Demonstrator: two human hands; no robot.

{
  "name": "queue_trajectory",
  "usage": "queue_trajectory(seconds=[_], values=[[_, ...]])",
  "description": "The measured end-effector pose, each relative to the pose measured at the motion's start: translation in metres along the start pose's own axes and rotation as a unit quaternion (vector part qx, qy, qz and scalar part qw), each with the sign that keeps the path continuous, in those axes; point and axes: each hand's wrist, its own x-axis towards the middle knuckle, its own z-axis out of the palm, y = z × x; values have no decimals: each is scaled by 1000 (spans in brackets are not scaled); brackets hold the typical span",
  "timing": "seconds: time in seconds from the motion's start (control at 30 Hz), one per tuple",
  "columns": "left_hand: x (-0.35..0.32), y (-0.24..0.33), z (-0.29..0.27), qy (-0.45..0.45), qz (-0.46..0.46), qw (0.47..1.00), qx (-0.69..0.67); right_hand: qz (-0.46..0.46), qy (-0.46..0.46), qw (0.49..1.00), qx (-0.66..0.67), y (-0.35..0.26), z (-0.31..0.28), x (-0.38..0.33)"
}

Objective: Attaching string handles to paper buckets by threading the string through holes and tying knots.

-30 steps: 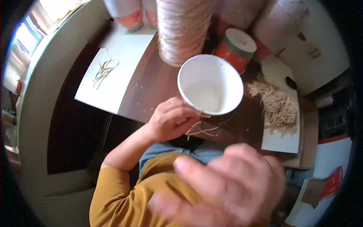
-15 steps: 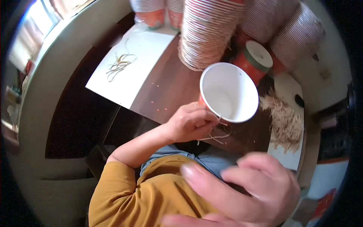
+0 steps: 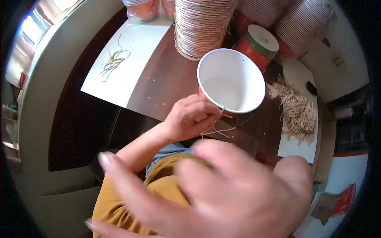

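Observation:
A white-lined paper bucket (image 3: 226, 95) with a red outside stands tilted toward me, its mouth facing up. My left hand (image 3: 192, 117) is closed in a pinch at its near left rim, on a thin cord (image 3: 226, 130) that passes by the rim; loose ends trail over the table below. A small dark hole shows near the bucket's far rim. Close to the camera, my right hand (image 3: 238, 190) is large and blurred, fingers apart, with nothing visible in them. It hides part of my lap.
Behind the bucket rises a tall stack of buckets (image 3: 202, 27) with cords at the rims. An upturned bucket (image 3: 260, 45) and more stacks stand to its right. A pile of tan cords (image 3: 297, 113) lies at right; several strands (image 3: 114, 63) lie on a white sheet (image 3: 139, 43) at left.
My right hand has moved up and left across the view, its fingers spreading. My left hand stays at the bucket's rim. The whole view has shifted slightly.

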Motion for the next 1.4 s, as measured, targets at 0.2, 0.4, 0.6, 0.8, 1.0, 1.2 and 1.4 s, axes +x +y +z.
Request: queue_trajectory(seconds=[0.2, 0.4, 0.6, 0.8, 1.0, 1.2, 1.4], values=[[5, 3, 6, 35, 2, 999, 16, -25, 68, 997, -40, 16, -5, -40], [-1, 0, 12, 53, -25, 998, -4, 123, 470, 827, -283, 43, 58, -83], [-7, 5, 18, 66, -40, 997, -11, 110, 373, 917, -85, 120, 81, -66], [-3, 10, 19, 69, -23, 997, 17, 16, 300, 913, -275, 150, 96, -38], [-7, 13, 18, 68, 3, 991, 114, 31, 360, 878, -314, 151, 119, -34], [-10, 9, 26, 119, 100, 940, 303, 97, 433, 861, -251, 161, 145, -29], [-19, 3, 36, 263, -279, 915, -128, 147, 457, 877, -32, 169, 152, -1]])
